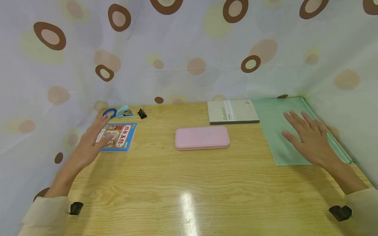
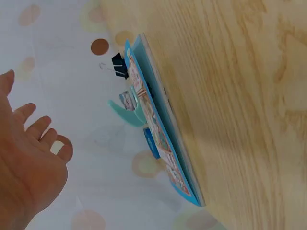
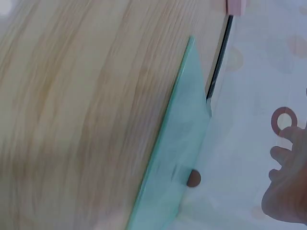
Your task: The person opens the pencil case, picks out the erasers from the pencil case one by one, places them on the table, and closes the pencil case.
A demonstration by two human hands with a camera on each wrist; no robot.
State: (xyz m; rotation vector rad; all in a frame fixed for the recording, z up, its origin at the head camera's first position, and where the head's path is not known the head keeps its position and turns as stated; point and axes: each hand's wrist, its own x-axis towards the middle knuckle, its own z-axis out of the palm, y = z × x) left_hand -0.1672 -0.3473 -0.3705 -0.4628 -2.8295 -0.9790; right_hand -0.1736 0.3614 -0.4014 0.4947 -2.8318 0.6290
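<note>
My left hand [image 1: 89, 144] hovers over the left side of the table, fingers spread and holding nothing. Beneath it lies a blue-bordered booklet [image 1: 130, 134], partly covered by the hand in the head view. On the right, my right hand [image 1: 311, 142] is held with spread fingers above a translucent green folder [image 1: 271, 131], also holding nothing. A pink pencil case [image 1: 202, 137] lies closed at mid-table between the hands. In the left wrist view the booklet [image 2: 158, 129] shows edge-on, its cover slightly raised.
Behind the booklet are a roll of blue tape [image 1: 110, 113], a light blue stapler [image 1: 124, 112] and a black binder clip [image 1: 142, 113]. A grey notebook [image 1: 233, 111] lies at the back, beside the folder. Patterned cloth [image 1: 177, 42] walls the table's back and sides.
</note>
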